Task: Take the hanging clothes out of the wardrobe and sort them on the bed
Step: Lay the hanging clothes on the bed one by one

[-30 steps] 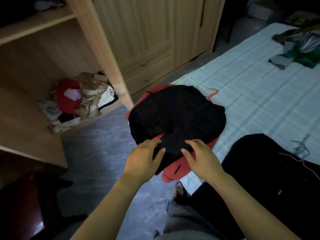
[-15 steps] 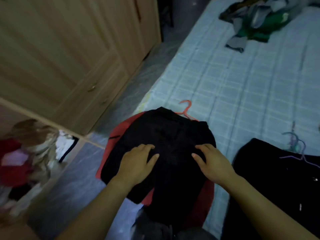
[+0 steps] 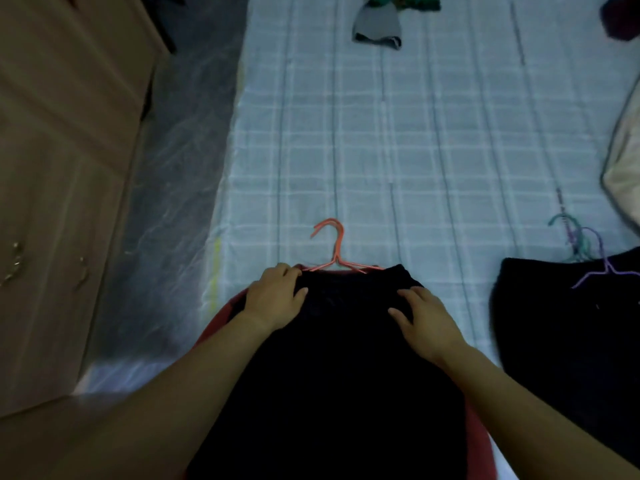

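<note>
A black garment [image 3: 346, 358] lies on a red garment [image 3: 479, 441] at the near edge of the bed [image 3: 398, 140]. The hook of an orange hanger [image 3: 335, 245] sticks out past its far edge. My left hand [image 3: 275, 297] rests on the garment's far left corner, fingers at the edge beside the hanger. My right hand [image 3: 424, 318] lies flat on the far right part, fingers spread. Neither hand clearly grips the cloth.
A second black garment [image 3: 568, 341] with purple and teal hangers [image 3: 588, 258] lies to the right. Green and grey clothes [image 3: 379, 26] sit at the bed's far end. A pale cushion [image 3: 627, 161] is at the right edge. The wardrobe [image 3: 52, 168] and grey floor [image 3: 173, 150] are to the left.
My view has swung from the open wardrobe to the bed. Both hands have slid up the black garment toward the hanger end.
</note>
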Demonstrator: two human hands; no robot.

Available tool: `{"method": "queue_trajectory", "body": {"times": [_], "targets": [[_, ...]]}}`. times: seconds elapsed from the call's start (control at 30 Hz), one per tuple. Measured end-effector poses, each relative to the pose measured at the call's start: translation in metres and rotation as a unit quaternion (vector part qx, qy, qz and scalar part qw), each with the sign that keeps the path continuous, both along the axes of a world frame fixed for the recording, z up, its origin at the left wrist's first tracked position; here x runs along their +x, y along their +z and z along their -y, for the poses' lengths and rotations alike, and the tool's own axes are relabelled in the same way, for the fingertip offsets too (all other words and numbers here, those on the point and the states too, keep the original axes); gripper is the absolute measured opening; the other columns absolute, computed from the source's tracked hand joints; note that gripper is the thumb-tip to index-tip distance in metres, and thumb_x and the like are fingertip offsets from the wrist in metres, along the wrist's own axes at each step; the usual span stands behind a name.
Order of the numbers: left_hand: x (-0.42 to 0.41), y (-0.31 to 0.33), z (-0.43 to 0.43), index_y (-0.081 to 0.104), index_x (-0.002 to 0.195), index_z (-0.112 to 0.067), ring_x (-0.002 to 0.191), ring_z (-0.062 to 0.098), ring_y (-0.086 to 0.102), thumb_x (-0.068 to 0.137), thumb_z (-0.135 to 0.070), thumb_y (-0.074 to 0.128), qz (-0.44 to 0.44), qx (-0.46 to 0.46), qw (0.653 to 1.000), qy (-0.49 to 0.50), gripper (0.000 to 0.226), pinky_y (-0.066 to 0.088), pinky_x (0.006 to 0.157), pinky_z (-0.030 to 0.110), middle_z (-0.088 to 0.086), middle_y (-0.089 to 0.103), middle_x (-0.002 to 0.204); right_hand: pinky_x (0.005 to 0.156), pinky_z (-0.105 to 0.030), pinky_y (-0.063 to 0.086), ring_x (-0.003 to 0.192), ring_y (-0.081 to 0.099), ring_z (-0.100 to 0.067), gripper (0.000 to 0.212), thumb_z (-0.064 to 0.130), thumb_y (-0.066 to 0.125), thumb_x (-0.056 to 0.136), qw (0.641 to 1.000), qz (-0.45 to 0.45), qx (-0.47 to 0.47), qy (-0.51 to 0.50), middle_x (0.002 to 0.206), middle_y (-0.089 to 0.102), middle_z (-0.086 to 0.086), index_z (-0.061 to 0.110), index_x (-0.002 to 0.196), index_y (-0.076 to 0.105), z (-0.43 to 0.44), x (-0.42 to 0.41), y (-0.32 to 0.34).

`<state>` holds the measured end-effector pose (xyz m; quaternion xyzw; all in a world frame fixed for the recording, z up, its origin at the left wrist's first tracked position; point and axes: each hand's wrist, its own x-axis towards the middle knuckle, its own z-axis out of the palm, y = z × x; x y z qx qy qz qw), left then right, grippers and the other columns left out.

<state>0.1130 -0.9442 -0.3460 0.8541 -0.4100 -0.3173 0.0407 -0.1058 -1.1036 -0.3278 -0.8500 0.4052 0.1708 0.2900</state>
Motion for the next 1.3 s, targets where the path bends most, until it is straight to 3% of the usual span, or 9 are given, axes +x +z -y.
{"method": "queue_trajectory", "body": {"times": [0.13, 0.27, 0.33, 0.5, 0.73, 0.9, 1.03, 1.2, 1.3], "targets": [[0.011, -0.04, 0.015, 0.04, 0.137, -0.018, 0.122, 0.028, 0.043, 0.096, -0.039, 0.041, 0.0, 0.024, 1.0, -0.017, 0.046, 0.042, 0.095, 0.043, 0.006, 0.044, 0.137, 0.107, -0.04, 0.03, 0.135, 0.027, -0.029, 0.061, 0.037, 0.05, 0.093, 0.998, 0.003, -0.014, -0.068, 0.15, 0.027, -0.012, 0.013, 0.144, 0.027, 0.023, 0.013, -0.033], [0.01, -0.056, 0.014, 0.054, 0.125, -0.024, 0.106, 0.029, 0.052, 0.093, -0.04, 0.048, 0.02, 0.002, 1.0, -0.006, 0.037, 0.042, 0.084, 0.041, 0.006, 0.051, 0.119, 0.107, -0.047, 0.031, 0.136, 0.027, -0.029, 0.07, 0.044, 0.044, 0.094, 0.991, -0.043, 0.043, -0.12, 0.153, 0.023, -0.01, 0.019, 0.149, 0.008, 0.039, 0.004, -0.06], [0.008, -0.053, 0.011, 0.061, 0.114, -0.021, 0.099, 0.032, 0.055, 0.09, -0.044, 0.049, 0.032, -0.037, 0.999, 0.016, 0.036, 0.043, 0.08, 0.042, 0.008, 0.055, 0.111, 0.105, -0.045, 0.034, 0.131, 0.036, -0.029, 0.066, 0.044, 0.044, 0.094, 0.988, -0.028, 0.073, -0.132, 0.148, 0.032, -0.011, 0.02, 0.148, 0.015, 0.037, -0.004, -0.065], [-0.005, -0.024, 0.0, 0.061, 0.091, -0.018, 0.077, 0.03, 0.058, 0.086, -0.051, 0.034, 0.016, -0.133, 0.991, 0.013, 0.043, 0.047, 0.069, 0.039, 0.005, 0.063, 0.084, 0.093, -0.037, 0.042, 0.11, 0.05, -0.027, 0.041, 0.038, 0.048, 0.094, 0.98, 0.106, -0.005, -0.168, 0.12, 0.053, -0.008, 0.022, 0.131, 0.046, 0.017, -0.024, -0.042], [-0.046, 0.046, -0.016, 0.063, 0.09, -0.018, 0.081, 0.018, 0.058, 0.089, -0.045, 0.043, -0.024, -0.214, 0.976, 0.002, 0.033, 0.044, 0.074, 0.034, -0.002, 0.063, 0.084, 0.078, -0.027, 0.041, 0.088, 0.056, -0.014, 0.018, 0.035, 0.055, 0.091, 0.951, 0.233, -0.038, -0.198, 0.091, 0.064, 0.002, 0.023, 0.102, 0.063, -0.004, -0.082, 0.025], [-0.117, 0.103, -0.026, 0.064, 0.086, -0.017, 0.083, 0.017, 0.059, 0.089, -0.023, 0.06, 0.016, -0.251, 0.968, -0.003, 0.008, 0.04, 0.072, 0.028, -0.003, 0.062, 0.084, 0.08, -0.026, 0.047, 0.085, 0.06, -0.009, 0.015, 0.032, 0.06, 0.088, 0.921, 0.3, -0.038, -0.245, 0.09, 0.065, 0.005, 0.023, 0.099, 0.065, -0.032, -0.158, 0.073], [-0.206, 0.15, -0.036, 0.067, 0.086, -0.016, 0.082, 0.018, 0.06, 0.086, -0.019, 0.065, 0.042, -0.291, 0.955, -0.02, 0.003, 0.044, 0.072, 0.031, -0.004, 0.061, 0.082, 0.077, -0.003, 0.039, 0.083, 0.056, 0.006, 0.018, 0.027, 0.063, 0.087, 0.895, 0.34, -0.051, -0.285, 0.091, 0.063, 0.011, 0.022, 0.103, 0.067, -0.064, -0.253, 0.112], [-0.34, 0.193, -0.04, 0.068, 0.083, -0.02, 0.076, 0.003, 0.054, 0.082, -0.034, 0.06, 0.015, -0.343, 0.937, -0.066, 0.017, 0.039, 0.067, 0.022, -0.011, 0.057, 0.079, 0.079, 0.002, 0.036, 0.091, 0.054, 0.016, 0.016, 0.023, 0.066, 0.085, 0.866, 0.367, -0.067, -0.334, 0.093, 0.063, 0.017, 0.025, 0.101, 0.067, -0.095, -0.398, 0.15], [-0.416, 0.209, -0.029, 0.068, 0.083, -0.022, 0.076, 0.006, 0.055, 0.083, -0.038, 0.057, -0.009, -0.351, 0.93, -0.106, 0.019, 0.043, 0.068, 0.026, -0.011, 0.058, 0.078, 0.081, -0.002, 0.04, 0.09, 0.055, 0.015, 0.016, 0.021, 0.067, 0.085, 0.838, 0.377, -0.088, -0.384, 0.091, 0.061, 0.025, 0.032, 0.096, 0.064, -0.11, -0.479, 0.17]]}}
